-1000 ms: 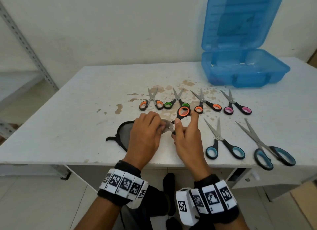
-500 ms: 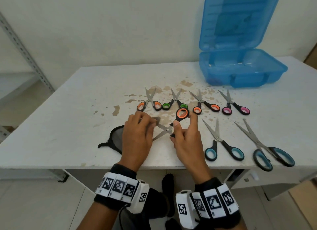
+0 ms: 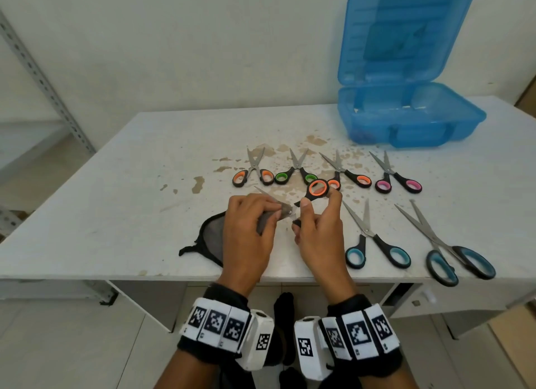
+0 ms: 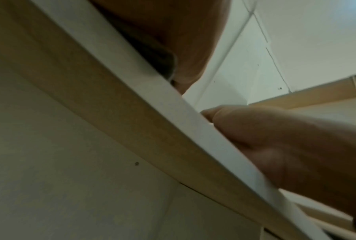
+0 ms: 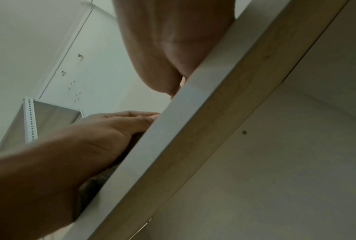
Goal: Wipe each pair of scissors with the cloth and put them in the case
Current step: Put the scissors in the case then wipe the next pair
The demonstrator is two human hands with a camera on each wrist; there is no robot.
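Observation:
My right hand [image 3: 314, 214] grips the handles of a pair of orange-and-black scissors [image 3: 317, 189], held open just above the table. My left hand [image 3: 255, 217] pinches the dark grey cloth [image 3: 213, 238] round one blade near the pivot; the other blade tip [image 3: 262, 191] pokes out beyond my fingers. The open blue case [image 3: 406, 119] stands at the back right. Both wrist views look up from below the table edge [image 4: 193, 116], showing only the heel of each hand [image 5: 168, 56] and the opposite hand.
Several scissors lie on the white table [image 3: 130, 185]: orange [image 3: 253, 174], green [image 3: 293, 174], orange [image 3: 348, 175] and pink [image 3: 397, 181] in a back row, two teal pairs [image 3: 374, 243] [image 3: 452, 258] at the front right. A metal shelf upright [image 3: 43, 78] stands at left.
My left hand slid the cloth outward along the blade, then back to the pivot. The scissors opened wider and the free blade tip now shows past my left fingers.

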